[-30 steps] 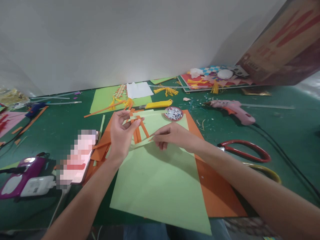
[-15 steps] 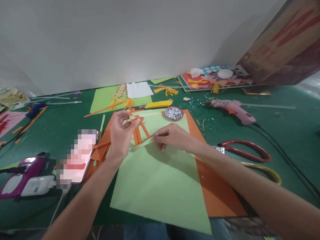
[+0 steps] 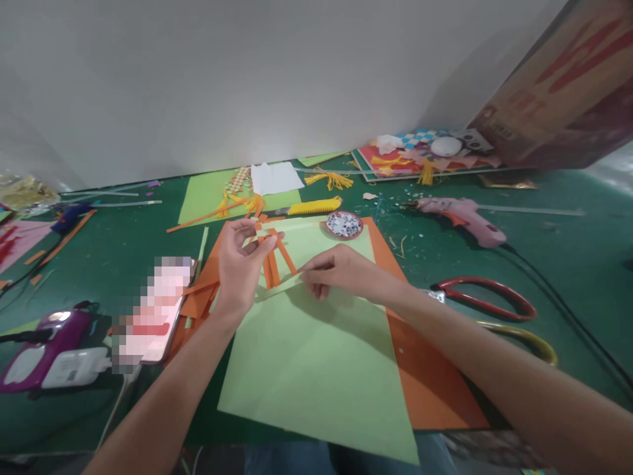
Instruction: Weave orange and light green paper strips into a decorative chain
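Several orange paper strips (image 3: 271, 266) hang down from my left hand (image 3: 242, 260), which pinches their upper ends between thumb and fingers. A pale green paper strip (image 3: 281, 287) crosses near the lower ends of the orange ones. My right hand (image 3: 329, 269) is closed in a pinch at the right end of this green strip, close to the tip of the slanting orange strip. Both hands are over a light green paper sheet (image 3: 316, 369), which lies on an orange sheet (image 3: 435, 389). The left hand's far fingertips are partly hidden behind the strips.
A yellow utility knife (image 3: 314, 206) and a round dish of small beads (image 3: 344, 225) are just beyond the hands. To the right lie a pink glue gun (image 3: 465, 219) and red-handled scissors (image 3: 484, 297). A phone (image 3: 158, 316) and a purple power strip (image 3: 59, 343) are at the left.
The right hand has shifted very slightly, and the lower ends of the orange strips sit a little lower. My left hand holds its place.
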A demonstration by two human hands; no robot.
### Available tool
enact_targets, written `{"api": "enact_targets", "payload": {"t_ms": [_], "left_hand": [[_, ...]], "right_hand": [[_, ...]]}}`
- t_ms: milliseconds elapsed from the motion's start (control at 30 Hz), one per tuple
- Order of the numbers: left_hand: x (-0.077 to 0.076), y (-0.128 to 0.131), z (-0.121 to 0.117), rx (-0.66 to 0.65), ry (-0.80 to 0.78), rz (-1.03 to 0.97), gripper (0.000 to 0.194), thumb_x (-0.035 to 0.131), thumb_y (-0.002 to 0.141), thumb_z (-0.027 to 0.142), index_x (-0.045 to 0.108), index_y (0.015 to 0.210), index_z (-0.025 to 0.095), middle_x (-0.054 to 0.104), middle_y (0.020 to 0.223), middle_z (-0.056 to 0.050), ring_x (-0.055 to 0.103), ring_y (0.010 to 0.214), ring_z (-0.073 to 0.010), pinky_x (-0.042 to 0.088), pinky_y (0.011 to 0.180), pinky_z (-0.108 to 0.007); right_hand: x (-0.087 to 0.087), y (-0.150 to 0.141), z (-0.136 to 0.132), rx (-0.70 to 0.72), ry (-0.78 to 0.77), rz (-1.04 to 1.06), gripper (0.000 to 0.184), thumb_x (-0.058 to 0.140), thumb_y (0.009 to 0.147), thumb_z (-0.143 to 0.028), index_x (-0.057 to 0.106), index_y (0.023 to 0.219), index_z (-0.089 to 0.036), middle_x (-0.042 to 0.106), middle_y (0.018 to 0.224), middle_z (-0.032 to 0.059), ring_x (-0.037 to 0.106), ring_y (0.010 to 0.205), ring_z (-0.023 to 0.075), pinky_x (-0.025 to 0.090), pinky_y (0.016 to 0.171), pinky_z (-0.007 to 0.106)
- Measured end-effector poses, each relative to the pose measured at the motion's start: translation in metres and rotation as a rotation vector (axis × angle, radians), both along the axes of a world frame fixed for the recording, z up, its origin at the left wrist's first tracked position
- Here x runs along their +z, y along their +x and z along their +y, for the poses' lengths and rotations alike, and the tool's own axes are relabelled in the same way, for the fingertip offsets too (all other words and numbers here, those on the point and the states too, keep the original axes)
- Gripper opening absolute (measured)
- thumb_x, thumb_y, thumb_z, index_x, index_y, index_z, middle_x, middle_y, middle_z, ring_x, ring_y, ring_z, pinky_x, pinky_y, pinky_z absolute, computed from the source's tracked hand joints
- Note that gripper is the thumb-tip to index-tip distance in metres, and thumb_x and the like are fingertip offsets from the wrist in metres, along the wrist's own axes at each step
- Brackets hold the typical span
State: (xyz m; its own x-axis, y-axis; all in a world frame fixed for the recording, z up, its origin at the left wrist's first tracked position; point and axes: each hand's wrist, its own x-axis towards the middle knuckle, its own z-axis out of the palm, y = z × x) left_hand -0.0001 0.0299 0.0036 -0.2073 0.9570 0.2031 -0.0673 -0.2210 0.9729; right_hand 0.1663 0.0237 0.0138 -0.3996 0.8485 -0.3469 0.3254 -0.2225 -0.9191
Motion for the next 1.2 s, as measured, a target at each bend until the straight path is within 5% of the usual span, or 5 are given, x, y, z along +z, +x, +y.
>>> {"api": "enact_targets", "payload": {"t_ms": [367,1200], "left_hand": [[0.0051,0.0019,-0.0033,-0.171,-0.186,-0.175,0.029,0.06,0.071,0.008,0.047,0.094,0.021,0.061,0.099,-0.001,0.067,0.098,-0.0211,0.049,0.091,-0.039],[0.0069,0.0024,-0.0016,-0.134,-0.253,-0.25,0.029,0.054,0.073,0.0,0.049,0.093,0.021,0.066,0.091,0.0,0.068,0.096,-0.0185,0.05,0.093,-0.038]], "right_hand": [[-0.0026,0.0028,0.0018,-0.012,-0.028,0.048,0.012,0.063,0.074,-0.013,0.068,0.063,-0.014,0.063,0.052,-0.0026,0.058,0.043,0.0061,0.049,0.049,0.015],[-0.0031,0.0055,0.0031,0.02,-0.105,0.119,0.006,0.069,0.069,-0.019,0.071,0.067,-0.014,0.066,0.054,0.0,0.058,0.044,0.008,0.049,0.05,0.019]]}}
